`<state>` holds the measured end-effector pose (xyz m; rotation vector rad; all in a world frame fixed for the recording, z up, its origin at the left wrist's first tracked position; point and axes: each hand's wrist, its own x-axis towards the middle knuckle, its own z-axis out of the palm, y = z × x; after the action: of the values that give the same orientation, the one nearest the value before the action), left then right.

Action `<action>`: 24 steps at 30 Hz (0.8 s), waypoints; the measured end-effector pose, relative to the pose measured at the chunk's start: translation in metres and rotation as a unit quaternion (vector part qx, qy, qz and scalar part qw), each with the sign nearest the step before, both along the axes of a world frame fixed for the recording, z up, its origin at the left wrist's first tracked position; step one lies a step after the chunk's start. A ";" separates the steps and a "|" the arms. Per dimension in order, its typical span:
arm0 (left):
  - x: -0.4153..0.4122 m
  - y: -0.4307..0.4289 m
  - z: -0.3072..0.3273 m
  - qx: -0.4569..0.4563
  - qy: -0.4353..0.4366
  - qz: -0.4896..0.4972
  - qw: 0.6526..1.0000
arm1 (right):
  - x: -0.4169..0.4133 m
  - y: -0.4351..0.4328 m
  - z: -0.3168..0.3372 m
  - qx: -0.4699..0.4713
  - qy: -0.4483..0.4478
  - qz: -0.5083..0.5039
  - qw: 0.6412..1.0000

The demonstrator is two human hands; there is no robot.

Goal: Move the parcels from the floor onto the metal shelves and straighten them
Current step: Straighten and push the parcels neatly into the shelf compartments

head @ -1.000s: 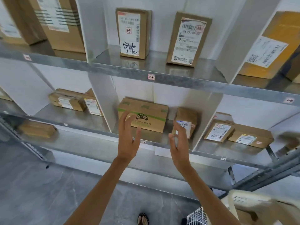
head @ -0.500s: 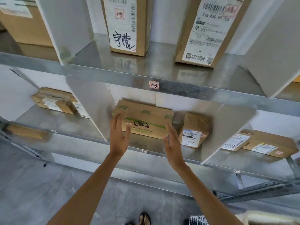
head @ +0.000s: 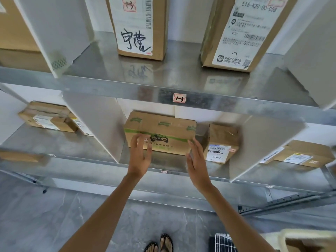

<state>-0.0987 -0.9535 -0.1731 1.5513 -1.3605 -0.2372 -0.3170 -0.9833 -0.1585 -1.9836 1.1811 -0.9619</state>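
A cardboard parcel with green tape (head: 163,131) lies on the middle metal shelf (head: 163,171), between two white dividers. My left hand (head: 139,157) reaches in with fingers spread, fingertips touching the parcel's front left face. At the parcel's right front corner is my right hand (head: 195,159), fingers straight and edge-on, touching it. Neither hand grips it. A small parcel with a white label (head: 221,144) stands just right of it in the same bay.
Two upright labelled parcels (head: 141,28) (head: 241,33) stand on the upper shelf (head: 181,99). More parcels lie in the left bay (head: 49,118) and the right bay (head: 301,153). Slanted white dividers (head: 96,124) (head: 261,142) flank the bay. A white wire basket (head: 222,242) and my sandalled feet are on the grey floor.
My head and both hands moved closer to the shelf. The hands went from hovering in front of the shelf edge to touching the green-taped parcel at its left front and right corner.
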 end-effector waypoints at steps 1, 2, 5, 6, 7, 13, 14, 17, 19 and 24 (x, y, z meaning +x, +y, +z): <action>-0.001 0.001 -0.001 0.000 0.004 -0.006 1.000 | -0.001 -0.002 0.000 -0.004 0.004 0.003 1.000; -0.001 0.002 -0.002 -0.002 0.010 -0.012 1.000 | -0.002 -0.003 0.000 -0.007 0.007 0.006 1.000; 0.001 0.003 0.002 -0.007 0.018 -0.029 0.999 | -0.006 -0.005 -0.001 -0.017 0.015 0.010 1.000; 0.001 0.004 0.004 -0.005 0.020 -0.034 0.999 | -0.007 -0.004 0.000 -0.019 0.018 0.009 1.000; 0.002 0.005 0.004 -0.005 0.020 -0.039 0.999 | -0.008 -0.002 0.001 -0.020 0.021 0.008 1.000; -0.019 0.018 0.014 -0.038 0.042 -0.114 0.992 | -0.026 0.023 0.022 -0.056 -0.002 -0.063 0.996; -0.030 0.018 0.019 -0.040 0.046 -0.125 0.990 | -0.033 0.026 0.025 -0.072 -0.009 -0.087 0.994; -0.071 0.010 0.038 -0.047 0.071 -0.162 0.983 | -0.055 0.026 0.026 -0.092 -0.028 -0.156 0.983; -0.100 0.002 0.051 -0.062 0.064 -0.174 0.981 | -0.066 0.021 0.025 -0.093 -0.030 -0.195 0.976; -0.154 -0.020 0.061 -0.050 0.083 -0.189 0.977 | -0.077 0.003 0.028 -0.092 -0.027 -0.205 0.974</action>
<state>-0.2527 -0.9735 -0.1125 1.1530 -1.5013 -0.5119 -0.3944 -0.9799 -0.1302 -1.8716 1.5551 -1.3659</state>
